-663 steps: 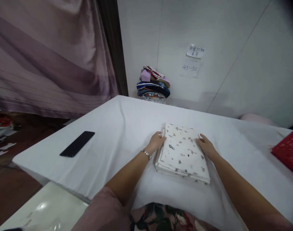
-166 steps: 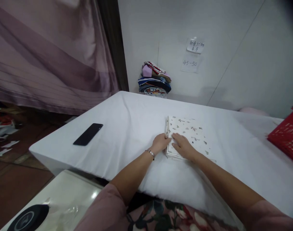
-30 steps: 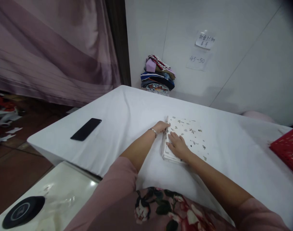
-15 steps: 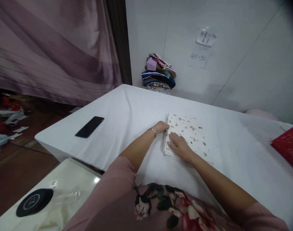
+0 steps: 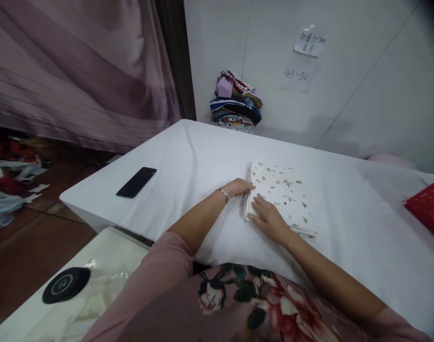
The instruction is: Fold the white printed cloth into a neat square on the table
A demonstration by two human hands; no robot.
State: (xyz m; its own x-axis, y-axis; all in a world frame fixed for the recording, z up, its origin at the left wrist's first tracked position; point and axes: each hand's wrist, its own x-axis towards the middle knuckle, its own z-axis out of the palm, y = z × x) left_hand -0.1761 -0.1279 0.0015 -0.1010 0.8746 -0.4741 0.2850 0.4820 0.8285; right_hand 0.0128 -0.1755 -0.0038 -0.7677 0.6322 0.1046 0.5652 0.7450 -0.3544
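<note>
A folded white cloth [image 5: 286, 190] with small grey and brown prints lies on the white-covered table [image 5: 188, 156]. My left hand [image 5: 238, 187], with a bracelet on the wrist, rests against the cloth's left edge, fingers stretched along it. My right hand [image 5: 268, 216] lies flat on the near left corner of the cloth, fingers spread, pressing it down. Neither hand grips anything.
A black phone [image 5: 136, 182] lies near the table's left edge. A stack of folded clothes [image 5: 236, 105] sits at the far end by the wall. A red basket [image 5: 429, 206] stands at the right. A round black disc [image 5: 66, 284] rests on a glossy surface at lower left.
Both hands have stayed at the cloth's left edge, shifting only slightly along it. The view has tilted a little, so everything sits somewhat differently in the frame.
</note>
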